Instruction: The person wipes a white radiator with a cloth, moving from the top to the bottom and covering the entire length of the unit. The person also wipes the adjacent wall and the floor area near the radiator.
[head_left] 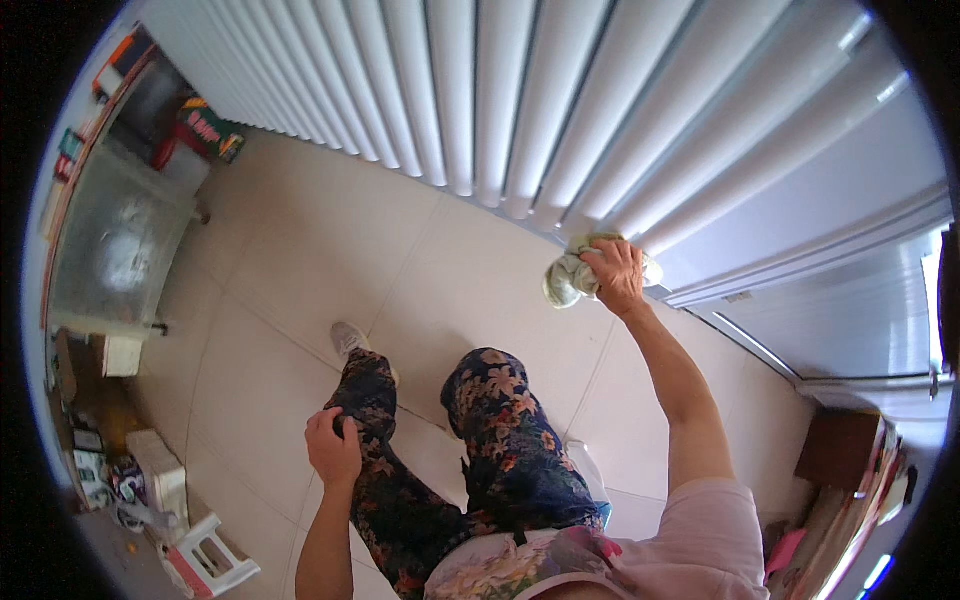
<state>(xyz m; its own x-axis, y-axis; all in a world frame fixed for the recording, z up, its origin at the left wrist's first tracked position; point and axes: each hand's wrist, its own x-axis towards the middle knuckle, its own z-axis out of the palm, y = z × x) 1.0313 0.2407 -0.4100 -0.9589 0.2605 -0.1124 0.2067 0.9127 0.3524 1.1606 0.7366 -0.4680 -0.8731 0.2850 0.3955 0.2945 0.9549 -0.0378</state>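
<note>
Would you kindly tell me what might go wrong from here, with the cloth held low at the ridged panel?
The right hand is close to the lower edge of the ridged panel, so it might scrape there. The cloth is bunched, with part sticking out past the fingers, and could catch. The left hand rests on the patterned trousers, so a slip might go unbraced.

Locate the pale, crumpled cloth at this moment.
In the head view, right of centre, the pale, crumpled cloth is in the person's bare right hand, at the lower edge of the white ribbed panel.
</note>
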